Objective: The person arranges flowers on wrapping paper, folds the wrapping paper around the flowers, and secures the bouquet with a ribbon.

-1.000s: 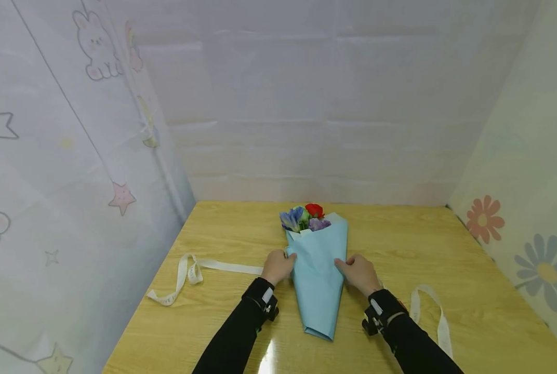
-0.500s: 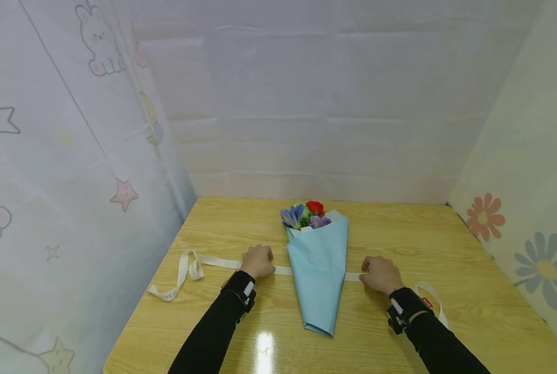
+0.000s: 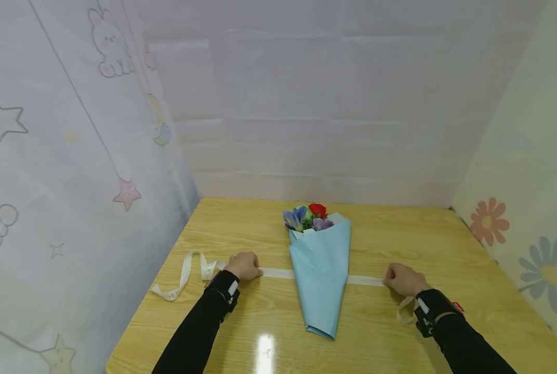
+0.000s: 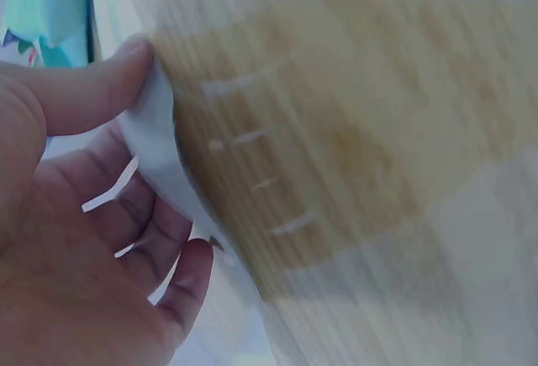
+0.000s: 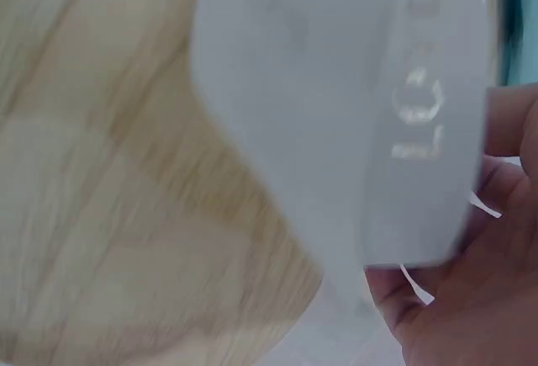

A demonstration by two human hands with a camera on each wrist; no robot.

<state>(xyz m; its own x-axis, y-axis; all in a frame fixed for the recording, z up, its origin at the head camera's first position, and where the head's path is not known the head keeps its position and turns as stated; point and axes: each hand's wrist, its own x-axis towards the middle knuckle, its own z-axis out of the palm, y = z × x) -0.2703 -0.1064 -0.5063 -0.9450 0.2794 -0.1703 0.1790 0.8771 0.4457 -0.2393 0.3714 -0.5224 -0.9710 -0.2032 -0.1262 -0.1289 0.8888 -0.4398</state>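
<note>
A bouquet in light blue wrapping paper (image 3: 320, 280) lies on the table, its red, blue and purple flowers (image 3: 308, 217) toward the back. A white ribbon (image 3: 365, 281) runs beneath it and shows on both sides. To the left of the bouquet, my left hand (image 3: 243, 266) pinches the ribbon; in the left wrist view the ribbon (image 4: 164, 151) sits between thumb and fingers. Right of the bouquet, my right hand (image 3: 406, 280) pinches the other stretch. Printed letters show on the ribbon (image 5: 420, 122) in the right wrist view, where it hides part of the fingers.
The ribbon's left tail (image 3: 185, 275) lies in loops on the wooden table (image 3: 269, 228). A short loop hangs under my right wrist. Patterned cloth walls (image 3: 306, 104) stand behind and at both sides of the table.
Both hands have left the wrapping paper and moved outward along the ribbon, the left hand leftward, the right hand rightward. More ribbon shows on both sides; the bouquet stays in place.
</note>
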